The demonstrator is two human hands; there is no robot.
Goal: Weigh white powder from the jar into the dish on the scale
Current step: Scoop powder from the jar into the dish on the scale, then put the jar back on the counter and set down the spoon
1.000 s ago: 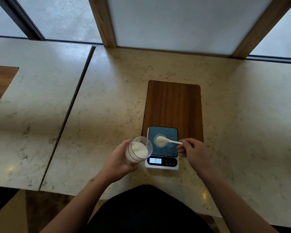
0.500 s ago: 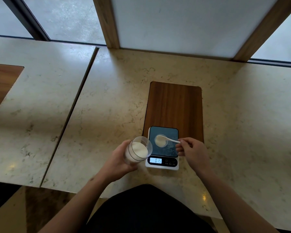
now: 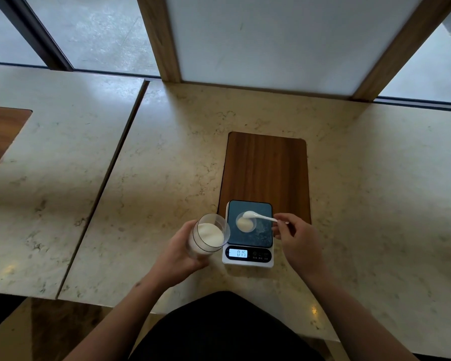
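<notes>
A clear jar (image 3: 209, 237) holding white powder is tilted toward the scale, gripped from the left by my left hand (image 3: 179, 254). The small scale (image 3: 249, 234) has a dark platform and a lit display (image 3: 238, 253). On the platform sits a small clear dish (image 3: 245, 223) with a mound of white powder. My right hand (image 3: 296, 237) pinches the handle of a white plastic spoon (image 3: 257, 216), whose bowl hovers over the dish's far rim.
The scale stands at the near end of a wooden inlay (image 3: 266, 168) in the marble counter (image 3: 167, 178). A seam (image 3: 107, 183) splits the counter from a second slab on the left. A white panel with wooden frame (image 3: 162, 40) rises behind.
The spoon's bowl has lifted slightly and shifted to the far edge of the dish. The jar stays tilted in my left hand. The view shifted a little.
</notes>
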